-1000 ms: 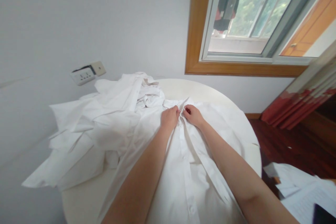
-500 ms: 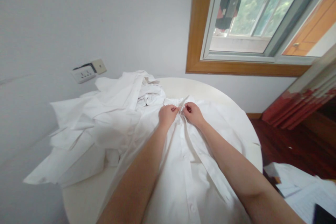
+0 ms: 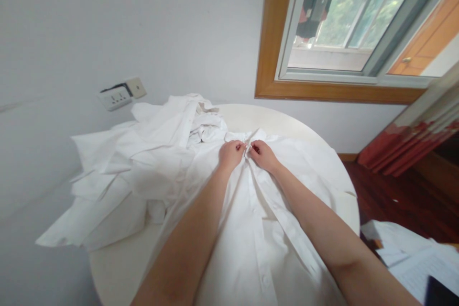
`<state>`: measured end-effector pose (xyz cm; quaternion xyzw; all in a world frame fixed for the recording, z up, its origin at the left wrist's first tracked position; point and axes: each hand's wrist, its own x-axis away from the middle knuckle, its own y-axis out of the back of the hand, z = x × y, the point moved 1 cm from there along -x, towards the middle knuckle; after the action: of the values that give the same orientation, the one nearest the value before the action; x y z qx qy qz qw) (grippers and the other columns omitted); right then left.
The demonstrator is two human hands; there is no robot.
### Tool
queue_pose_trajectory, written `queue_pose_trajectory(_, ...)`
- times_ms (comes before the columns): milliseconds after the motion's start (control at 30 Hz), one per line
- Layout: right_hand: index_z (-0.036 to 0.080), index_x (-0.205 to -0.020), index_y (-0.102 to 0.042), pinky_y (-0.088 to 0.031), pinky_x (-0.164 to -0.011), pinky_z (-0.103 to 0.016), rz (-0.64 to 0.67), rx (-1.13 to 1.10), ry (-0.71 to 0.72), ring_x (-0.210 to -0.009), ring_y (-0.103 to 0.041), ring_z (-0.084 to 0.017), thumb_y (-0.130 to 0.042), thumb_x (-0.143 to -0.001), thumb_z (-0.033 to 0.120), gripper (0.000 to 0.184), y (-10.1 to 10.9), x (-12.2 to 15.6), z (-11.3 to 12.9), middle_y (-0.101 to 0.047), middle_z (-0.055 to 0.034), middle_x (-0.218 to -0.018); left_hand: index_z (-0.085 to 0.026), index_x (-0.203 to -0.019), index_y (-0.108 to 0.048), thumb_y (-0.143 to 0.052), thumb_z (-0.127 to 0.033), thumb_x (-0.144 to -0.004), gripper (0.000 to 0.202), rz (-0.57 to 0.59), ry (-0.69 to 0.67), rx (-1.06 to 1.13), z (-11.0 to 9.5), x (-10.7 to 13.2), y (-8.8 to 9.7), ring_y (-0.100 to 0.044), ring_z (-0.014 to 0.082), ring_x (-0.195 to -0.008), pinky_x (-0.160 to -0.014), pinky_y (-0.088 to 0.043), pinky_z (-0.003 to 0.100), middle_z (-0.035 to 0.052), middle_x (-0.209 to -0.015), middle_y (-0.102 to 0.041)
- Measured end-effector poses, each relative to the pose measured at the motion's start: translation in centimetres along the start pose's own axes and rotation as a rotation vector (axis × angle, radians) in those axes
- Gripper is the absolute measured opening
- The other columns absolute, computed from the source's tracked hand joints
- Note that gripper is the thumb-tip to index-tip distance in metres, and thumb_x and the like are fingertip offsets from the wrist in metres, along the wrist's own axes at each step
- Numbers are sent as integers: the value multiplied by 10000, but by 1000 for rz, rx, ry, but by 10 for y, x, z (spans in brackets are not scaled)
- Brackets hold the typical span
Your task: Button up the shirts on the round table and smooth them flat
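Observation:
A white button-up shirt (image 3: pixel 233 244) lies spread over a round white table (image 3: pixel 118 267), its collar end away from me. My left hand (image 3: pixel 232 153) pinches the edge of the shirt's front just below the collar. Close beside it, my right hand (image 3: pixel 262 154) is closed on the other front edge. The fingertips of both hands nearly meet on the gathered cloth. Whether a button is between them is too small to make out. Lower down, the button strip runs toward me and the two front edges lie apart.
Crumpled white clothes (image 3: pixel 143 153) are heaped at the table's left, against the wall by a socket (image 3: pixel 116 98). A wood-framed window (image 3: pixel 263 57) is at the back right, with a red and cream curtain (image 3: pixel 401 129). Papers (image 3: pixel 419 263) lie at the lower right.
Both hands stay at the collar end with the cloth pinched, the fingers shifting only slightly. The view has moved a little.

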<state>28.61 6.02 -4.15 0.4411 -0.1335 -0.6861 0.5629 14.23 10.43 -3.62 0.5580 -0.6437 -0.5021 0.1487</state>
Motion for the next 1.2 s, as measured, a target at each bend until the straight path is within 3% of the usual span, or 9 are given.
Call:
queue_pose_trajectory(233, 161, -877, -580, -396, -699, -251, -31, -7, 11, -728, -490, -149, -469, -789, 184, 143, 0, 1, 0, -537, -22, -771, -230, -871, -693, -447, -360, -886, 278, 34, 15, 23, 0, 0, 1, -596, 161, -845, -722, -409, 244, 32, -896, -698)
queue_pose_trajectory(600, 167, -874, -683, -449, -650, -216, -10, -219, -121, -666, -596, -120, -524, -786, 170, 182, 0, 0, 1, -687, -18, -771, -241, -874, -730, -469, -331, -861, 276, 96, 134, 47, -5, -2, 2, -621, 164, -845, -685, -407, 235, 29, -894, -725)
queue_pose_trajectory(833, 159, -824, -688, -441, -608, -214, -36, -204, -142, -624, -587, -120, -542, -771, 171, 155, -1, 0, 1, -682, -20, -716, -243, -827, -735, -453, -391, -860, 320, 102, 140, 9, -3, -4, 1, -624, 179, -825, -665, -400, 253, 40, -864, -726)
queue_pose_trajectory(1033, 152, -804, -667, -426, -608, -213, -79, -174, -107, -619, -549, -111, -543, -759, 192, 137, -1, 2, 8, -646, -13, -710, -238, -835, -740, -452, -445, -848, 355, 155, 266, -6, -6, -10, 0, -637, 188, -835, -667, -416, 253, 42, -848, -727)
queue_pose_trajectory(1200, 152, -807, -665, -435, -621, -218, -89, -218, -134, -622, -548, -112, -519, -740, 167, 161, -4, 2, 7, -649, -12, -710, -235, -820, -745, -461, -428, -840, 344, 152, 241, -43, -6, -11, 0, -637, 194, -855, -693, -422, 257, 51, -863, -726)
